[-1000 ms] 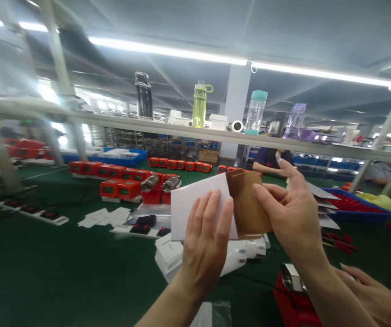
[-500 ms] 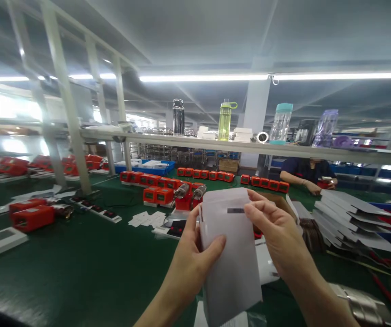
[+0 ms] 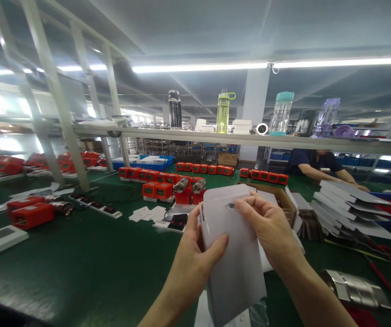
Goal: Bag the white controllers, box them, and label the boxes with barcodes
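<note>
- Green work surface [image 3: 106, 259] fills the lower half of a large factory room, lit by a long ceiling tube [image 3: 198, 67].
- Nearest, above the near edge of the surface, a slim white box [image 3: 236, 272] is held upright and slightly tilted between both hands.
- Left hand [image 3: 191, 259] grips the box's left side, thumb flat across the front, fingers wrapped behind.
- Right hand [image 3: 272, 227] is at the box's upper right; its fingertips press the front face beside a small dark mark [image 3: 230, 206], its grasp narrow.
- Below the box, partly hidden, lie a white sheet [image 3: 201, 309] and clear plastic [image 3: 259, 313].
- Toward the near edge, a shiny metal cylinder [image 3: 358, 288] lies right of the right forearm; a white device [image 3: 1, 240] sits well to the left.
- Beyond the hands, loose white slips [image 3: 147, 213] lie left of the box; folded white cartons [image 3: 341, 209] are stacked to the right.
- Toward the far edge stand rows of orange-red units [image 3: 204, 168]; a dark-sleeved co-worker [image 3: 299, 159] leans in at right.
- Farther up, a raised shelf [image 3: 188, 134] carries drink bottles, one lime green [image 3: 223, 113].
</note>
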{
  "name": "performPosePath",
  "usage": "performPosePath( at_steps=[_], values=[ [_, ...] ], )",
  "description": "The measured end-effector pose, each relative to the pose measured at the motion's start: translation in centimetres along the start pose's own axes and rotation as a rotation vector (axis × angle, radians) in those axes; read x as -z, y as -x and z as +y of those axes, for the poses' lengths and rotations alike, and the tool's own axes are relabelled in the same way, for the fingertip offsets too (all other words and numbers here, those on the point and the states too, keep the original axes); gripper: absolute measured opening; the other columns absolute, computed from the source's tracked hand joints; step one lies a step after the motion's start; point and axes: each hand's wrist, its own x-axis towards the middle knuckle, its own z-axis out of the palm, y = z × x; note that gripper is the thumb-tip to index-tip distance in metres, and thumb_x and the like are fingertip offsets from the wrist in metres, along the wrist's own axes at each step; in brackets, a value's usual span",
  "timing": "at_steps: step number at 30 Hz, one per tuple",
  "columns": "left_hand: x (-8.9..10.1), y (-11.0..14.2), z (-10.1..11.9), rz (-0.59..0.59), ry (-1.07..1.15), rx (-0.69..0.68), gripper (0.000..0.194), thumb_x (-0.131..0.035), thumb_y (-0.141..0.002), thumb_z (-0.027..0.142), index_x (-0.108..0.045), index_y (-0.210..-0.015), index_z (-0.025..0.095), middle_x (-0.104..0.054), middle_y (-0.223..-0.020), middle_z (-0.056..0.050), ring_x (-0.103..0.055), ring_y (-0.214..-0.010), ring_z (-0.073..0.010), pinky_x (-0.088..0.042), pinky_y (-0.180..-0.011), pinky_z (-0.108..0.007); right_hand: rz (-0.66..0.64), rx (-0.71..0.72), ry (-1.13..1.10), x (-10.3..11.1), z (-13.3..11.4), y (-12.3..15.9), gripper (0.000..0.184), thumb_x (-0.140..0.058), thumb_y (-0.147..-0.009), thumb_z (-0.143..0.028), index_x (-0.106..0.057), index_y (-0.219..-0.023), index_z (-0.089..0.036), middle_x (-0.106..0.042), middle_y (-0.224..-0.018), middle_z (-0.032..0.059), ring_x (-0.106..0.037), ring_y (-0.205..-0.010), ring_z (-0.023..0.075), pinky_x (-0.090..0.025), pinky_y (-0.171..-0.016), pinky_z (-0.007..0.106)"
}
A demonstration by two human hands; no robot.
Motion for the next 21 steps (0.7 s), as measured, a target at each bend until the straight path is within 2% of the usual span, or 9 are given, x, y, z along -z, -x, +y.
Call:
performPosePath(
  at_steps=[3, 8, 13, 18, 21],
  values=[
    [-0.1, 0.1, -0.3, 0.015, 0.020, 0.010, 0.074, -0.071, -0.076, 0.027, -0.027, -0.136, 0.027, -0.067, -0.109, -0.008, -0.066, -0.099, -0.0278, -0.055, -0.081, -0.037, 0.033, 0.006, 0.001, -0.1, 0.3, 0.0, 0.025, -0.065, -0.077, -0.043, -0.069, -0.071, -0.020, -0.070, -0.101, 0.0077, -0.064, -0.093, 0.0243, -0.051, -0.081, 0.039],
    [-0.1, 0.2, -0.6, 0.026, 0.024, 0.015, 0.077, -0.072, -0.074, 0.026, -0.028, -0.137, 0.027, -0.067, -0.110, -0.007, -0.066, -0.099, -0.0274, -0.056, -0.081, -0.037, 0.125, 0.080, 0.112, -0.6, 0.8, 0.2, 0.020, -0.068, -0.075, -0.040, -0.069, -0.071, -0.020, -0.065, -0.114, 0.0083, -0.053, -0.118, 0.0292, -0.040, -0.099, 0.045],
    [0.1, 0.4, -1.2, 0.036, 0.030, 0.014, 0.075, -0.073, -0.074, 0.026, -0.030, -0.135, 0.027, -0.068, -0.109, -0.006, -0.066, -0.099, -0.0271, -0.056, -0.082, -0.037, 0.164, 0.144, 0.115, -1.1, 1.8, 0.7, 0.019, -0.068, -0.075, -0.039, -0.062, -0.078, -0.021, -0.055, -0.130, 0.0096, -0.054, -0.116, 0.0289, -0.044, -0.096, 0.046],
    [1.4, 1.2, -2.2, 0.059, 0.001, 0.026, 0.070, -0.072, -0.076, 0.029, -0.032, -0.133, 0.027, -0.069, -0.105, -0.005, -0.069, -0.090, -0.0237, -0.058, -0.075, -0.032, 0.292, 0.152, 0.058, -0.7, 3.1, 0.7, 0.038, -0.074, -0.070, -0.036, -0.045, -0.092, -0.025, -0.055, -0.125, 0.0091, -0.059, -0.107, 0.0237, -0.046, -0.094, 0.046],
    [3.1, 2.1, -2.9, 0.119, -0.040, 0.016, 0.066, -0.074, -0.074, 0.030, -0.037, -0.129, 0.026, -0.070, -0.102, -0.004, -0.070, -0.087, -0.0219, -0.057, -0.068, -0.026, 0.310, 0.168, 0.148, 0.2, 4.3, 2.1, 0.035, -0.071, -0.074, -0.032, -0.045, -0.097, -0.024, -0.055, -0.123, 0.0087, -0.057, -0.110, 0.0221, -0.045, -0.097, 0.044]
  ],
)
